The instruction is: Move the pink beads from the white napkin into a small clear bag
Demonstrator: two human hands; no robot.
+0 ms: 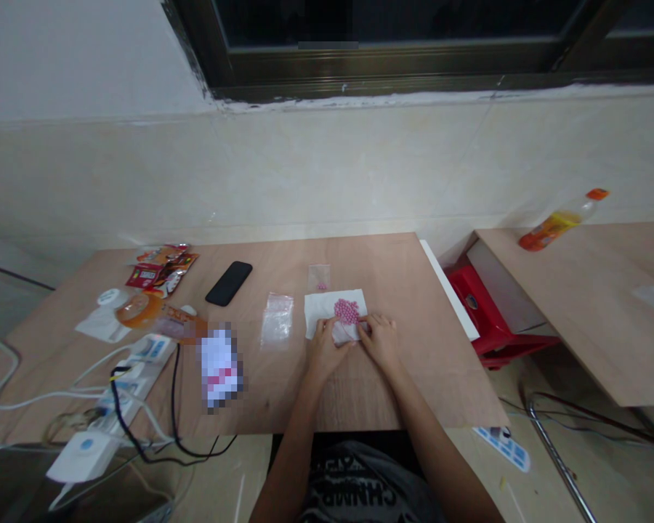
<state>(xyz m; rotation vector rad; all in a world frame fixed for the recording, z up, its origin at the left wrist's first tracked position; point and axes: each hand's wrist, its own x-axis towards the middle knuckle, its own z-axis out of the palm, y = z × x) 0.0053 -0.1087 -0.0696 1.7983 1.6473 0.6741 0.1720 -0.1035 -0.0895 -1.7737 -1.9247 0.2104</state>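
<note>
Both of my hands rest on the near edge of a white paper sheet (320, 312) on the wooden table (381, 276). My left hand (325, 347) pinches the sheet's lower left part, and my right hand (380, 341) holds its lower right corner, where the paper looks lifted or folded. A heap of pink beads (347, 311) lies on the sheet just beyond my fingers. Behind it is a small plastic bag (319, 277) with a few pink beads inside. A clear plastic bag (277, 320) lies flat to the left.
A black phone (229, 283), snack packets (162, 270), a tape roll (139, 310) and a blurred packet (219, 367) lie leftward. A power strip (125, 396) and cables (142, 428) cross the left corner. A red stool (485, 312) stands right, below another table (588, 305) holding an orange bottle (550, 226).
</note>
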